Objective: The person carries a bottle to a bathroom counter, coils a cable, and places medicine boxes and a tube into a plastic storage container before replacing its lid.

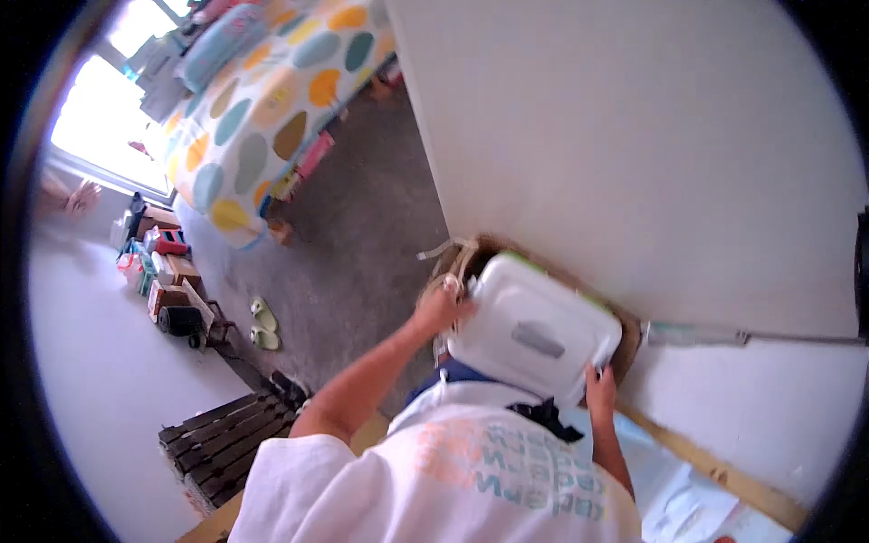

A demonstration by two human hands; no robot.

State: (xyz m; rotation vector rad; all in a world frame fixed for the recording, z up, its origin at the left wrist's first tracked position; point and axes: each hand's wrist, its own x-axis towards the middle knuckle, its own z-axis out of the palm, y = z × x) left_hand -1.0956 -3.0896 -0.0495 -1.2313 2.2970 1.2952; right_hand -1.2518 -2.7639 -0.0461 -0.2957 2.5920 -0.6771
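A white plastic storage box (507,308), its lid carrying a grey patch in the middle, sits tilted in front of my body. Behind and around it shows a brown woven basket (493,244) with a pale rope handle. My left hand (444,309) is closed at the box's left edge, close to the rope; some of its fingers are hidden. At the lower right corner, my right hand (599,389) has its fingers wrapped on the box's edge. What the box contains is hidden under the lid.
A white wall panel (634,136) rises just behind the basket. To the left are a bed with a spotted cover (299,90), green slippers (263,326), stacked boxes (172,262) and a dark slatted rack (226,443). Another hand (83,196) shows at the far left.
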